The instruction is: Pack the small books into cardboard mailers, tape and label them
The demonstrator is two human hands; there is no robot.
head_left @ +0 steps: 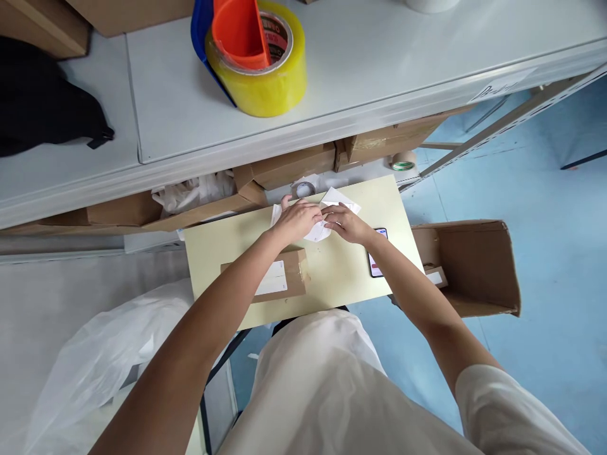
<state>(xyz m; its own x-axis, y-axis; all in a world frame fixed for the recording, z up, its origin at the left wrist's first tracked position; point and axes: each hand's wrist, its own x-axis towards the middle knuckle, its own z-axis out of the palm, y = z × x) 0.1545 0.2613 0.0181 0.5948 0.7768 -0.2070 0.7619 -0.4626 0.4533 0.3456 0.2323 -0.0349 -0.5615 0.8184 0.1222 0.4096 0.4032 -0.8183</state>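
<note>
Over the far side of the small cream table (341, 287), my two hands meet at a folded white paper label (318, 234). My left hand (300, 220) has its fingers closed at the label's upper edge. My right hand (348, 224) pinches the label from the other side, fingertips nearly touching the left ones. Another white paper piece (340, 200) lies just beyond the right hand, and a white edge shows behind the left. A taped cardboard box (294, 272) with a white label on top lies nearer me, partly behind my left forearm.
A phone (376, 253) lies partly under my right forearm. An open carton (478, 268) stands right of the table. The grey shelf (379, 69) overhead bears a yellow tape roll (284, 85). Below it sit cartons (294, 165) and a tape roll (403, 161). A plastic bag (109, 347) hangs left.
</note>
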